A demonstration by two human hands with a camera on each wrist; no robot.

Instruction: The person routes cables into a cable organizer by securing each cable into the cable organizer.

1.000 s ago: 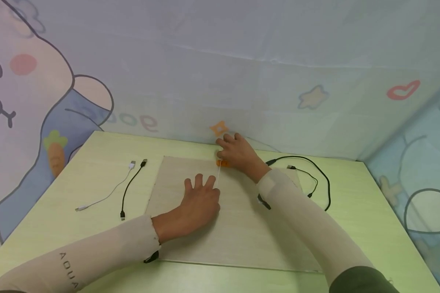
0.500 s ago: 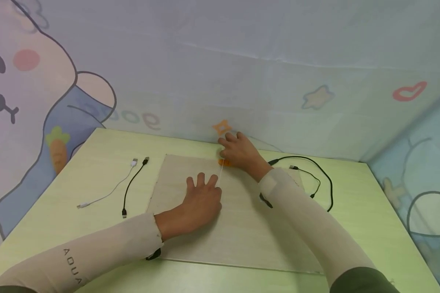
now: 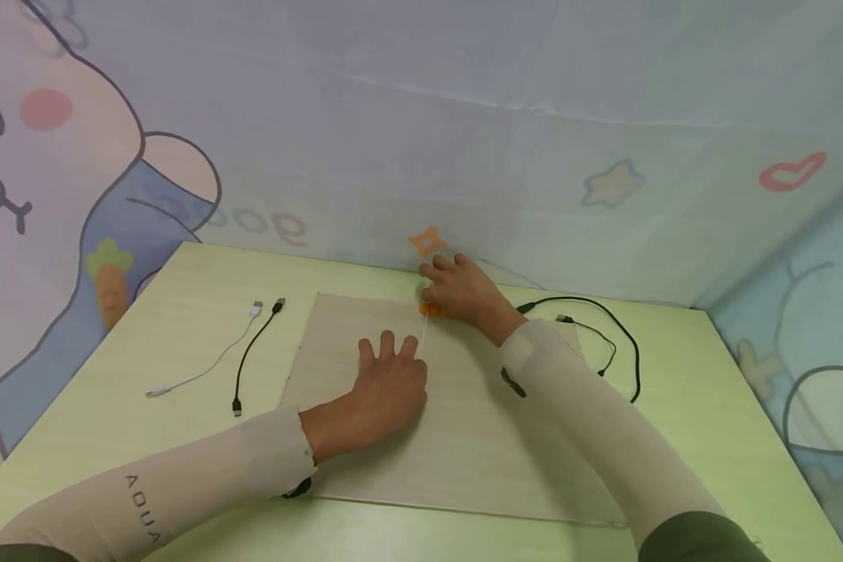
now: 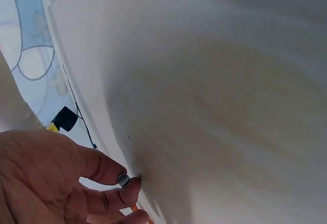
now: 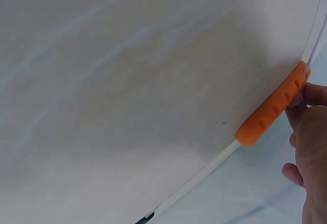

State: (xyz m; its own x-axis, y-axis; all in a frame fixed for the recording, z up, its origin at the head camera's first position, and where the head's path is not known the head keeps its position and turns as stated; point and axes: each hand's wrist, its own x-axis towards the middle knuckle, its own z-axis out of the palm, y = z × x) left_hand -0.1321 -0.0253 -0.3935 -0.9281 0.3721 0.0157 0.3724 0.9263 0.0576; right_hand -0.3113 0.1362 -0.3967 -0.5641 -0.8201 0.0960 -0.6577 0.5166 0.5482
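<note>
Head view shows a thin white cord (image 3: 425, 332) running above the board (image 3: 464, 468), from the left hand (image 3: 393, 394) to the orange holder (image 3: 432, 310), which is at the far edge of the board, near the middle of this edge. From the left wrist view, thumb and forefinger are pressed together on a small metal plug (image 4: 123, 179), which I judge to be the end of this cord. Only its tip can be seen, so the grip looks small, and the plug could escape if the cord is pulled tight. At the holder, the thumb and a finger of the right hand (image 3: 467, 293) touch its side; whether they clamp the holder or the cord, I cannot tell. If the cord is not well seated in a slot, a pull toward the near edge of the desk (image 3: 204, 293) could lift it out, or could turn the holder on the board. Pushing too strongly in the other direction could move the holder toward the desk's far edge, which is close behind. Farther out, a thick black cable (image 3: 613, 314) and a small black one (image 3: 565, 318) lie beside the board's right edge, near the right sleeve (image 3: 576, 406), which could catch them if it moves low.
</note>
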